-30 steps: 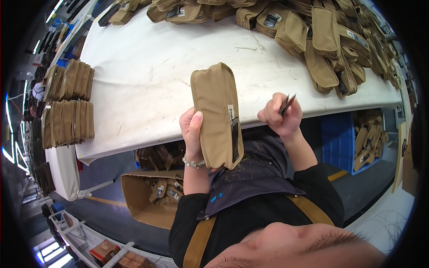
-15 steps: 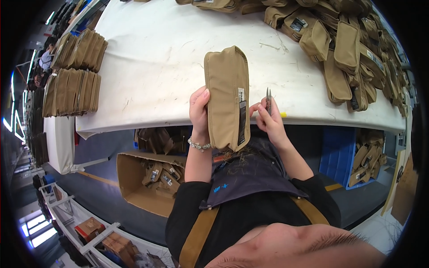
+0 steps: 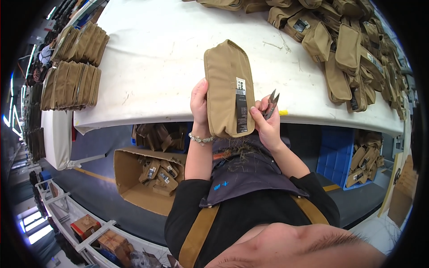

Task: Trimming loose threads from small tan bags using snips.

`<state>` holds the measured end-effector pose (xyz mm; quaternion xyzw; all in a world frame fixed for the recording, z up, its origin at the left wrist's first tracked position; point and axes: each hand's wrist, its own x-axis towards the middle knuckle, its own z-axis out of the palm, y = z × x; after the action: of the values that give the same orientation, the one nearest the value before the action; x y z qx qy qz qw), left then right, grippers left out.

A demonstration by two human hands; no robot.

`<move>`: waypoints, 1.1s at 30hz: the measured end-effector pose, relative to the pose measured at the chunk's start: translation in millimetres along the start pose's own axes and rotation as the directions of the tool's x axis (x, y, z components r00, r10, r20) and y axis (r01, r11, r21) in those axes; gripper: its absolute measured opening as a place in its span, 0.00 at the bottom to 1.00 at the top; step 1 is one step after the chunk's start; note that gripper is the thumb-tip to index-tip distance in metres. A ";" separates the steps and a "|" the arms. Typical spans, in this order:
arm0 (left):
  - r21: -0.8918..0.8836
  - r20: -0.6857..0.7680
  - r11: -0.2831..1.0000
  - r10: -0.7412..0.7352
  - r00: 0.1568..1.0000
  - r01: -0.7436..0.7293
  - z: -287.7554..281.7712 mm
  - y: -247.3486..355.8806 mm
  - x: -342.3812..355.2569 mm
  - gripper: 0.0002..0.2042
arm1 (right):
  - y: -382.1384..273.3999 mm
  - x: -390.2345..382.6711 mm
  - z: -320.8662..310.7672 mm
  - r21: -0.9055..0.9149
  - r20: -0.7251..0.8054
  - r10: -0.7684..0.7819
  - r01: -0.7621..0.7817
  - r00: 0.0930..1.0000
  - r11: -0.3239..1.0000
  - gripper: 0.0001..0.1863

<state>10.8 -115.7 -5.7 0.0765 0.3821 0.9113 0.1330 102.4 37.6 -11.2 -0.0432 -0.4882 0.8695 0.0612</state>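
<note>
A tan fabric pouch with piped edges is held up over the table's near edge. White and black labels hang on its right part. My left hand grips the pouch's left side, thumb on the front and the other fingers hidden behind. My right hand is closed around small thread snips, whose blades point up and stand slightly apart. Its thumb is at the pouch's lower right edge. Loose thread ends lie on my dark apron below.
The white-covered table carries neat pouch stacks at left and a loose pouch heap at right. Below stand a cardboard box and a blue crate, both holding tan pieces. Thread scraps lie on the cloth.
The pouch has turned so its labelled side shows more, and its lower end has risen. My right hand has come to its right edge, the snips now tilted rightward.
</note>
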 end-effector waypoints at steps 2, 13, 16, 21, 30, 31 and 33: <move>-0.044 0.020 0.999 -0.015 1.000 0.016 -8.0 -4.2 2.8 0.21 | -2.2 0.3 -1.7 -0.019 0.000 -0.023 0.023 1.000 1.000 0.15; 0.817 -0.026 0.564 0.243 0.970 -0.119 -1.4 3.8 3.6 0.14 | -14.8 11.3 -9.8 -0.333 0.310 -0.355 0.451 0.882 0.828 0.16; 0.849 -0.014 0.516 0.233 0.972 -0.111 -1.9 12.9 -2.2 0.16 | -12.9 15.1 -12.8 -0.381 0.383 -0.377 0.516 0.843 0.768 0.16; 0.931 0.146 0.311 0.163 0.976 -0.191 16.0 22.2 -3.6 0.17 | -12.1 24.5 -15.7 -0.421 0.497 -0.445 0.655 0.745 0.627 0.16; 0.606 0.084 0.795 -0.028 0.996 -0.029 -10.8 17.2 2.9 0.13 | -10.7 20.0 -26.4 -0.420 0.378 -0.403 0.543 0.833 0.727 0.15; 0.522 0.127 0.852 -0.047 0.991 -0.027 -12.4 16.5 4.0 0.13 | -10.7 20.3 -27.7 -0.375 0.336 -0.386 0.498 0.859 0.782 0.15; 0.476 0.101 0.879 -0.073 0.992 0.016 -12.4 17.1 2.4 0.12 | -10.8 21.1 -27.6 -0.328 0.274 -0.348 0.428 0.896 0.842 0.14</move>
<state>2.4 -134.9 -2.0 0.1506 0.5868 0.7807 0.1533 86.0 69.6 -16.6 0.1353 -0.6494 0.7271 0.1767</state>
